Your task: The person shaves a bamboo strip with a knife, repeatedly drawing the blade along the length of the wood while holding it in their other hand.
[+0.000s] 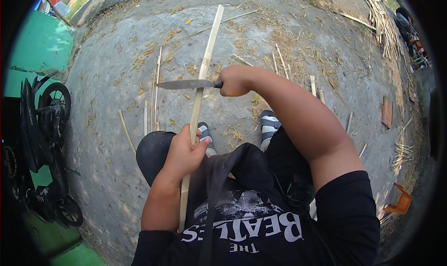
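My left hand [185, 152] is closed round a long pale bamboo strip [211, 44], gripping it below its middle. The strip runs from beside my torso up and away from me, leaning slightly right at its far end. In my right hand [236, 81] is the dark handle of a knife [182, 84], held in a fist. Its blade points left and lies across the strip, beyond my left hand. Whether the edge bites into the bamboo I cannot tell. Below the strip, my sandalled feet [268, 124] rest on the ground.
Several thin bamboo strips [157, 79] lie on the concrete ground [111, 140], among dry leaves and shavings. A heap of bamboo sticks [384, 23] is at the far right. Parked at the left is a black motorcycle [49, 149]. An orange-brown object [399, 200] lies at the lower right.
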`<state>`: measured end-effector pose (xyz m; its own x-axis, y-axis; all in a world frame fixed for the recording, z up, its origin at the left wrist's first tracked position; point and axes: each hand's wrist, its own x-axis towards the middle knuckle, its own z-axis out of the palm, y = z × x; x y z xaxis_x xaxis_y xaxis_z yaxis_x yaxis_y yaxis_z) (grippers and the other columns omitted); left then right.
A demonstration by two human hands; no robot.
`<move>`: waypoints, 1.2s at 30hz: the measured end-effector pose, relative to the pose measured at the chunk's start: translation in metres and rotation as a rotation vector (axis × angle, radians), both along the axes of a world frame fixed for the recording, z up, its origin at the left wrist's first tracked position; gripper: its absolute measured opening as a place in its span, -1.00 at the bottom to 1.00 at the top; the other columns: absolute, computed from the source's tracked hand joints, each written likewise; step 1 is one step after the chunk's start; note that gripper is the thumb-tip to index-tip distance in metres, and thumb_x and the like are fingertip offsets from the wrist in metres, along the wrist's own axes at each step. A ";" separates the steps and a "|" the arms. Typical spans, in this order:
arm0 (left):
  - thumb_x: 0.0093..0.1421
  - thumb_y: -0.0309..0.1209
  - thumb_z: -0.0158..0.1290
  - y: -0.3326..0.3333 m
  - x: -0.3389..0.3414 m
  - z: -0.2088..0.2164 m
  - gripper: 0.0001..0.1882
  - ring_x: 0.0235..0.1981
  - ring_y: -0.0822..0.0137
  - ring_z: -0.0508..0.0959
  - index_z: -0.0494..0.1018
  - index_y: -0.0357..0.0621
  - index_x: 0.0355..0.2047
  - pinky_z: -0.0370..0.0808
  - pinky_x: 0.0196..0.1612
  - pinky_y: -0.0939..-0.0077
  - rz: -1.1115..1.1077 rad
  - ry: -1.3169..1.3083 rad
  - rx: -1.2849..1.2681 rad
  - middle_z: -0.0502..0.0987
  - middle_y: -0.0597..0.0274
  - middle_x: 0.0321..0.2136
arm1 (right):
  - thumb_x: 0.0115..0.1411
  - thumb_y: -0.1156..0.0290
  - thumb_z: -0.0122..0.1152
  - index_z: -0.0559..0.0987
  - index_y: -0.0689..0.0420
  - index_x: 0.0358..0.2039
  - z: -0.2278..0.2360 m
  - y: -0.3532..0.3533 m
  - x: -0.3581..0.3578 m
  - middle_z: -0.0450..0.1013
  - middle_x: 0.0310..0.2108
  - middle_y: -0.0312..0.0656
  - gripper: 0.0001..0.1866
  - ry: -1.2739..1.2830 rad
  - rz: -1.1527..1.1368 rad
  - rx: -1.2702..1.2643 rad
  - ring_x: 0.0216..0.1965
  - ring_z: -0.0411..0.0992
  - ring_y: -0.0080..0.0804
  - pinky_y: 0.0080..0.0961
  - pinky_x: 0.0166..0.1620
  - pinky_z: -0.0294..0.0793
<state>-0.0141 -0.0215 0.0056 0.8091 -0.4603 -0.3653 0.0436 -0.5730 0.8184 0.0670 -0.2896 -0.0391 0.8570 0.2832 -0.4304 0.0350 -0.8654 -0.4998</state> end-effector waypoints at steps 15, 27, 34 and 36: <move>0.25 -0.47 0.20 -0.004 0.005 -0.004 -0.71 -0.53 0.29 0.69 0.35 -0.37 -0.16 0.56 -0.46 0.43 -0.150 -0.051 0.088 0.56 0.10 -0.58 | 0.06 0.31 0.12 0.70 0.28 -0.31 -0.024 -0.040 0.009 0.60 -0.38 0.12 -0.66 0.117 -0.121 -0.070 -0.36 0.59 -0.04 -0.18 -0.22 0.56; 0.19 -0.44 0.24 0.000 -0.001 0.000 -0.71 -0.57 0.58 0.39 0.39 -0.28 -0.17 0.34 -0.50 0.56 -0.014 -0.001 -0.026 0.42 0.37 -0.62 | 0.07 0.29 0.14 0.63 0.28 -0.39 0.006 -0.018 0.008 0.57 -0.46 0.10 -0.72 0.035 -0.086 0.058 -0.36 0.55 0.03 -0.11 -0.23 0.49; 0.20 -0.47 0.24 0.002 0.002 -0.006 -0.73 -0.58 0.60 0.34 0.38 -0.27 -0.19 0.30 -0.50 0.59 0.002 0.004 -0.079 0.38 0.42 -0.62 | 0.04 0.29 0.11 0.67 0.33 -0.31 0.012 -0.015 0.010 0.60 -0.34 0.17 -0.63 0.082 -0.233 0.101 -0.25 0.59 0.07 -0.09 -0.13 0.53; 0.20 -0.47 0.23 0.006 0.003 -0.011 -0.73 -0.58 0.60 0.34 0.38 -0.28 -0.19 0.31 -0.49 0.58 -0.034 -0.091 -0.022 0.37 0.43 -0.63 | 0.05 0.30 0.10 0.67 0.31 -0.30 0.020 -0.005 0.005 0.60 -0.32 0.18 -0.65 0.031 -0.107 0.049 -0.24 0.58 0.10 -0.08 -0.13 0.53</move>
<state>-0.0111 -0.0159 -0.0058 0.8226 -0.4949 -0.2800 -0.0507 -0.5544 0.8307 0.0716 -0.2951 -0.0192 0.8698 0.2123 -0.4455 -0.0724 -0.8381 -0.5408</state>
